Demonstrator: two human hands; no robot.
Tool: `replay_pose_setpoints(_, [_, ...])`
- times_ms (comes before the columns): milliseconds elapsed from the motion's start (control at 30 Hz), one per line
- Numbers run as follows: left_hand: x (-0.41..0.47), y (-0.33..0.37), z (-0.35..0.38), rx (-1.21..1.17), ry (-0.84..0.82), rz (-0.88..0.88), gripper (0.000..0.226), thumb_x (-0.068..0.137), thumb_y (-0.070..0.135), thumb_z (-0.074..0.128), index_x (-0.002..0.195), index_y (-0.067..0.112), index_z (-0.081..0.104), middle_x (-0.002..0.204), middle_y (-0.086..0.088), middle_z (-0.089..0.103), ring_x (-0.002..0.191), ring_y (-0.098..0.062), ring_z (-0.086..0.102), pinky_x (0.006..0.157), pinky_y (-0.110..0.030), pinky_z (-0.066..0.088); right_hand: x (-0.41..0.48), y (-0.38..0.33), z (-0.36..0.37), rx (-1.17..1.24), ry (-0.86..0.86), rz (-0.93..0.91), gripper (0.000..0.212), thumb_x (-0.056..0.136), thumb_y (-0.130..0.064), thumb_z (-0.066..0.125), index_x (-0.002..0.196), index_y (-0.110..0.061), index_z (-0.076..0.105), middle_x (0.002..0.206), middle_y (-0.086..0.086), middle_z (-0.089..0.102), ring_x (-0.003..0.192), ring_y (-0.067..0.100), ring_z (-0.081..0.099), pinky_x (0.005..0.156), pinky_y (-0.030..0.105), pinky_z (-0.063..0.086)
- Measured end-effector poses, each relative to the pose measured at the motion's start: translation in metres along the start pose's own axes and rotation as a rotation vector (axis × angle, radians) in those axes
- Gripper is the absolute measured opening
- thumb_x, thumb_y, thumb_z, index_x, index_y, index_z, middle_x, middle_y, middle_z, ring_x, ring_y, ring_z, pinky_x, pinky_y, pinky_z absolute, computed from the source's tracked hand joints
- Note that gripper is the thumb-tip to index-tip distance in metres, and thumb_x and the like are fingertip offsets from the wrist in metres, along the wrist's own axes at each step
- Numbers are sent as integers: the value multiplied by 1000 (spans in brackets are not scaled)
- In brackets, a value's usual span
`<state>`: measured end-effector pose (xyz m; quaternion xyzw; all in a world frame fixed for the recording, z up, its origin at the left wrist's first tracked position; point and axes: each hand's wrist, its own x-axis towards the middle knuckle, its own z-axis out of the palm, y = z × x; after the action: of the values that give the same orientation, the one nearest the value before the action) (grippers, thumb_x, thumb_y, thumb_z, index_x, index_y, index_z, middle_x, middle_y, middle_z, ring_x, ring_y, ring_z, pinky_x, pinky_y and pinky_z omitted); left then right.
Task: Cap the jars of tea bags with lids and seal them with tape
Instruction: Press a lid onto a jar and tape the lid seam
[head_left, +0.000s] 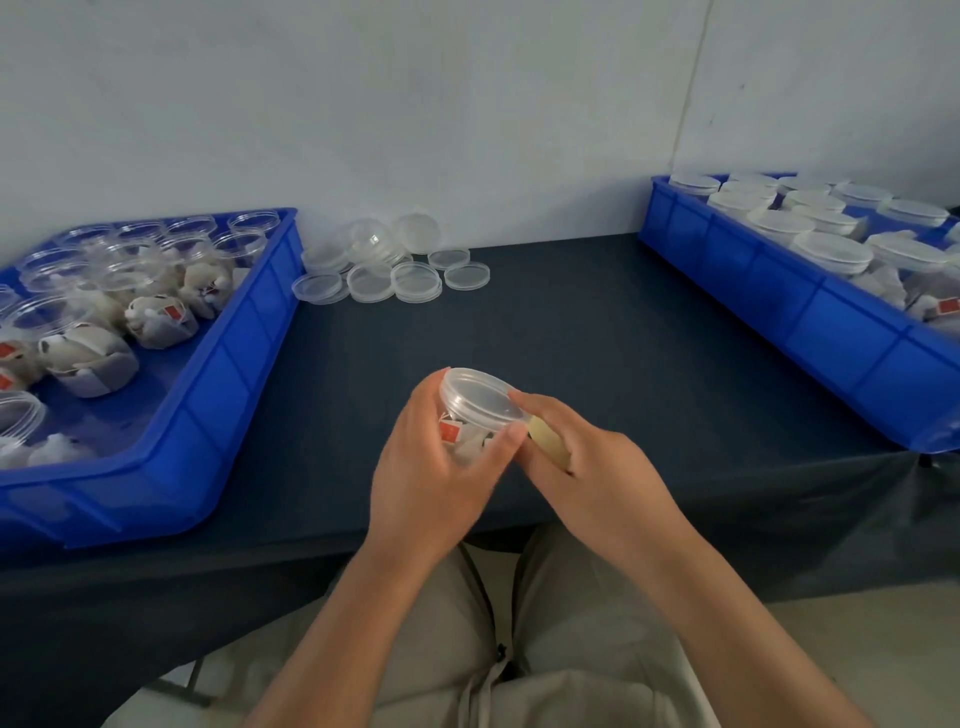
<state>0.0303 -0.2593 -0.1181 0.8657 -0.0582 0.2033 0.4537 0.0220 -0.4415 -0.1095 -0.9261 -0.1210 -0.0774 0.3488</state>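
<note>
Left grip (431, 483) curls around lidded jar (453, 418) at near tabletop (623, 338) edge. Right grip (602, 467) holds tape (548, 441), forefinger touching lid (480, 396).

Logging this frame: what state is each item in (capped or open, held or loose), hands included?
Held jar: capped with a lid, tea bags inside, lifted off the table.
Left hand: fingers curled round the held jar.
Tape roll: gripped, close against the jar's side.
Right hand: grips the tape roll.
Left-tray jars: uncapped, filled.
Right-tray jars: capped.
Loose lids: piled on the table.
</note>
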Motion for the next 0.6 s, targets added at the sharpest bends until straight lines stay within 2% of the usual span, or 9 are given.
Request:
replay_pose_setpoints(100, [8, -2, 0, -18, 25, -58, 48, 76, 80, 57, 118, 62, 44, 114, 45, 59, 100, 17, 62, 69, -10, 44, 2, 2, -1, 35, -34, 15, 62, 95, -78, 40, 153, -57, 30, 72, -25, 57, 66, -1, 58, 64, 17, 40])
replay_pose_setpoints(200, [25, -11, -8, -87, -36, -120, 41, 82, 78, 53, 114, 51, 58, 109, 39, 66, 97, 15, 65, 69, -13, 46, 3, 10, -7, 92, -131, 16, 81, 93, -75, 52, 159, -59, 6, 71, -9, 60, 63, 9, 60, 58, 24, 43])
replay_pose_setpoints(300, [38, -21, -18, -179, -138, -112, 37, 90, 72, 50, 113, 47, 65, 109, 28, 72, 101, 8, 68, 71, -6, 48, 7, 22, -12, 75, -189, -40, 73, 99, -72, 47, 159, -61, 5, 76, 0, 62, 64, 16, 60, 57, 39, 49])
replay_pose_setpoints(333, [42, -24, -22, -204, -184, -98, 38, 91, 70, 49, 114, 45, 66, 110, 25, 73, 103, 6, 68, 74, -5, 47, 8, 26, -12, 61, -185, -58, 69, 102, -70, 44, 159, -61, 7, 77, -1, 62, 65, 16, 61, 56, 40, 48])
replay_pose_setpoints(400, [45, -28, -25, -263, -275, -62, 36, 95, 69, 47, 113, 46, 68, 112, 21, 73, 105, 1, 69, 78, -7, 48, 12, 31, -10, 19, -158, -74, 63, 102, -73, 36, 159, -60, 13, 79, -13, 63, 70, 6, 61, 54, 27, 41])
replay_pose_setpoints(467, [47, -34, -25, -324, -349, -40, 34, 97, 73, 45, 112, 53, 69, 112, 13, 73, 105, -4, 70, 85, -14, 52, 14, 30, -8, -11, -129, -98, 61, 100, -74, 31, 159, -58, 20, 83, -32, 59, 75, -4, 60, 57, 20, 42])
replay_pose_setpoints(533, [47, -37, -25, -409, -413, -103, 42, 90, 84, 47, 109, 55, 71, 113, 4, 73, 104, -9, 70, 90, -23, 56, 14, 28, -7, 2, -120, -131, 56, 104, -69, 34, 158, -57, 25, 81, -35, 57, 71, -2, 59, 61, 17, 45])
replay_pose_setpoints(600, [47, -38, -27, -491, -498, -224, 61, 75, 98, 52, 108, 52, 75, 115, 5, 77, 108, -12, 73, 87, -23, 58, 11, 24, -7, 2, -107, -163, 51, 107, -65, 37, 157, -56, 32, 76, -36, 57, 69, -4, 59, 62, 12, 45])
